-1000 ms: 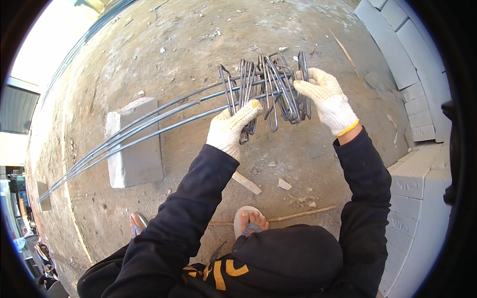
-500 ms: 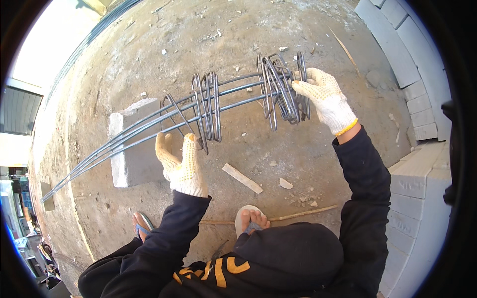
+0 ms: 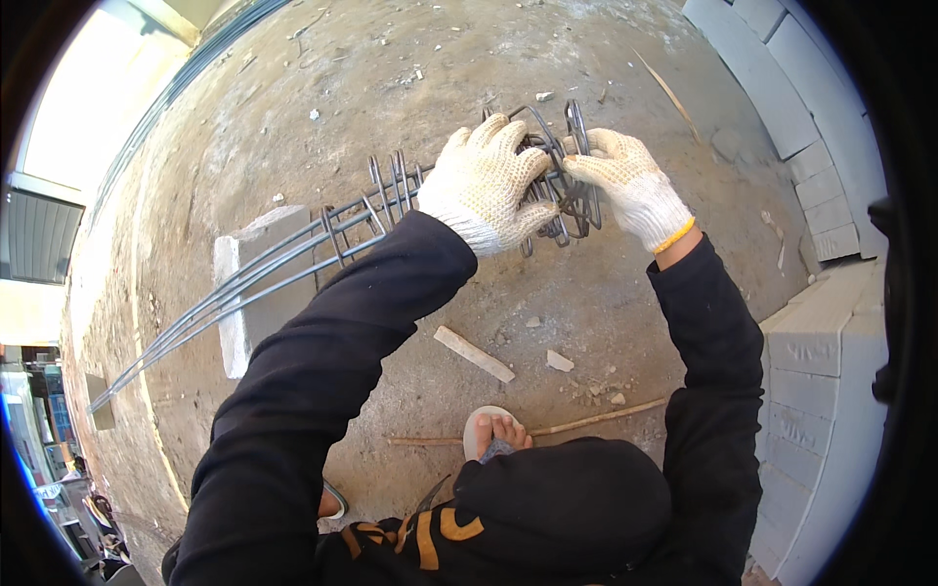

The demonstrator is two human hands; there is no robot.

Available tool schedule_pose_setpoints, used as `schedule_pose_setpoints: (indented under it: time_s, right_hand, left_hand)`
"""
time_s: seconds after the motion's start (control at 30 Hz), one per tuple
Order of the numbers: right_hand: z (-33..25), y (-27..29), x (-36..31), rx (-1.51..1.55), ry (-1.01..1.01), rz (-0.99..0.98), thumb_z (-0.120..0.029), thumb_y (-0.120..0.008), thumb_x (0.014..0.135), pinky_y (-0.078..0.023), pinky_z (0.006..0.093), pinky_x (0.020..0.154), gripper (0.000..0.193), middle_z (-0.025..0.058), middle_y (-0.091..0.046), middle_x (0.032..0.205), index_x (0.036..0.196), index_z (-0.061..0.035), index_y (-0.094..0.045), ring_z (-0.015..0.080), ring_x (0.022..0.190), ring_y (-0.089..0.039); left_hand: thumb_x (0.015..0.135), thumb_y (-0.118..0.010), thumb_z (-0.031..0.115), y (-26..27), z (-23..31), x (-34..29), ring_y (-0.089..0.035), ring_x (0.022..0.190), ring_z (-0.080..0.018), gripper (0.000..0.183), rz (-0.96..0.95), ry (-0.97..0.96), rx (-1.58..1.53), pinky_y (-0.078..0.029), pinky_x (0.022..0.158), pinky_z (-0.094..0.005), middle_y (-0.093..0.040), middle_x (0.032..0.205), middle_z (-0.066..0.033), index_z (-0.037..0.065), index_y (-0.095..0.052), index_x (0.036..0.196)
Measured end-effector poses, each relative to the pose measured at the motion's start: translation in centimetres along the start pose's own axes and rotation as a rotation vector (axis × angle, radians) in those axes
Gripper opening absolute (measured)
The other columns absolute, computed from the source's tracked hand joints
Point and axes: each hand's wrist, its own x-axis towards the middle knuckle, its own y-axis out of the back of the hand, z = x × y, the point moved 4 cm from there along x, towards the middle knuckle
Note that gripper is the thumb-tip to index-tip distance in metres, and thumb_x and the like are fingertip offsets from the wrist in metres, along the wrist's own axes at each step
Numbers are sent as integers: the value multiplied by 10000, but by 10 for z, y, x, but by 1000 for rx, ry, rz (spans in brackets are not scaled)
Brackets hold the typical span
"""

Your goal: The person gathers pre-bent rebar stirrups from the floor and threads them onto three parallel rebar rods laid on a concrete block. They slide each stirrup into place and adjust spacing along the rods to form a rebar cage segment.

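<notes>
A bundle of long steel rods (image 3: 244, 283) runs from the lower left up to the middle, resting on a grey concrete block (image 3: 256, 293). Several bent wire stirrups (image 3: 391, 190) hang on the rods left of my hands. More stirrups (image 3: 567, 181) are bunched at the rods' right end. My left hand (image 3: 487, 184), in a white knit glove, is closed over that bunch. My right hand (image 3: 630, 186), also gloved, grips the same bunch from the right. Both sleeves are black.
The ground is rough dusty concrete with small rubble, a short wooden strip (image 3: 474, 354) and a thin stick (image 3: 586, 420). Grey blocks (image 3: 831, 371) are stacked along the right side. My sandalled foot (image 3: 493, 435) stands below the rods. A second block (image 3: 98, 410) supports the rods far left.
My left hand has let go of the stirrups it slid left along the rods and has come back right onto the bunch. My right hand has stayed on the bunch.
</notes>
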Motion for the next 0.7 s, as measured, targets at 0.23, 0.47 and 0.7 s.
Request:
schedule_pose_setpoints:
  time_s: [0.23,0.47,0.7]
  right_hand:
    - [11,-4,5,54,24,-5,-307,-681,912,-504,359,717,319,134,-667,877,1013,-6,-706,221,809,-640]
    - [16,-3,3,108,-38,0,-210,-667,901,-517,359,737,192,132,-652,917,1029,-76,-719,296,836,-638]
    - [13,-2,7,-13,50,-52,-205,-683,888,-514,376,773,191,114,-664,947,1038,-93,-723,292,875,-632]
  left_hand:
    - [827,-695,335,20,-34,-38,-474,1313,-380,446,-96,38,211,-357,1076,-537,-535,1371,-172,136,-642,1222]
    - [794,-751,418,15,-28,-25,-400,1367,-412,512,65,8,-57,-277,1133,-577,-499,1397,-199,149,-623,1210]
    - [794,-737,546,-9,-10,8,-364,1397,-426,576,83,-147,-30,-250,1167,-567,-416,1474,-226,180,-655,1231]
